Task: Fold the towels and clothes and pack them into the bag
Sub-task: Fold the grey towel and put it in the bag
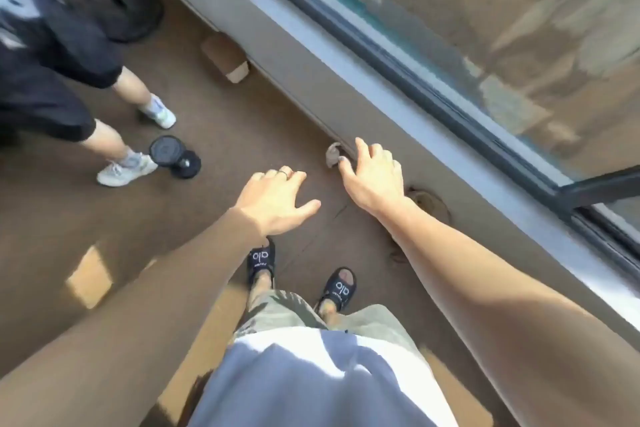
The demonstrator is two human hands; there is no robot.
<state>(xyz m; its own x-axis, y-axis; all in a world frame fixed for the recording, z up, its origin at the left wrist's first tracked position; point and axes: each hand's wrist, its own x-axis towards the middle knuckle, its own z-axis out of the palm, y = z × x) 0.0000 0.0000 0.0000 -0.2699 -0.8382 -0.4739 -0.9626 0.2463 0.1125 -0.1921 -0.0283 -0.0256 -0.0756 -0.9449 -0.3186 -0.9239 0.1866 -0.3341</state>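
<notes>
No towel, garment or bag shows in the head view. My left hand (277,199) is stretched out in front of me over the brown floor, fingers spread and relaxed, holding nothing. My right hand (374,173) is held out beside it, closer to the low wall, fingers loosely spread and empty. Below them I see my own feet in black sandals (260,262) and my pale shirt. The picture is blurred by motion.
Another person in dark shorts and white sneakers (126,170) stands at the left. A black round-based object (175,156) lies on the floor by their foot. A low grey wall with a window frame (433,104) runs diagonally on the right. A small cardboard box (227,59) sits against it.
</notes>
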